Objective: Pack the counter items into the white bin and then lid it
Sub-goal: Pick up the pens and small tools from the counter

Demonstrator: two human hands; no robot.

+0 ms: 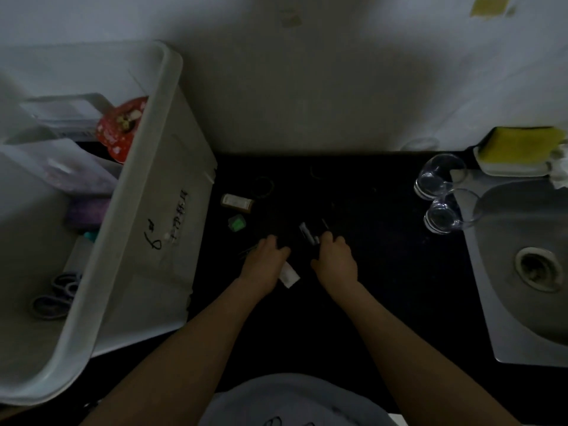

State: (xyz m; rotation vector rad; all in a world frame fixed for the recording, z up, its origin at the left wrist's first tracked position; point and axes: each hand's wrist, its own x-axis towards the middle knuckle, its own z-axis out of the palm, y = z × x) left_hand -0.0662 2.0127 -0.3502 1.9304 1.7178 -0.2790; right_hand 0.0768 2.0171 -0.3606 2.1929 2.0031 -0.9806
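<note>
Both hands, left hand and right hand, are curling their grip over small dark items on the black counter; what each is holding I cannot tell, and pieces may be slipping unseen.

White bin at counter's left, open, partly filled: red tin, scissors. On dark counter beside it: bottle lying flat, green piece.
</note>
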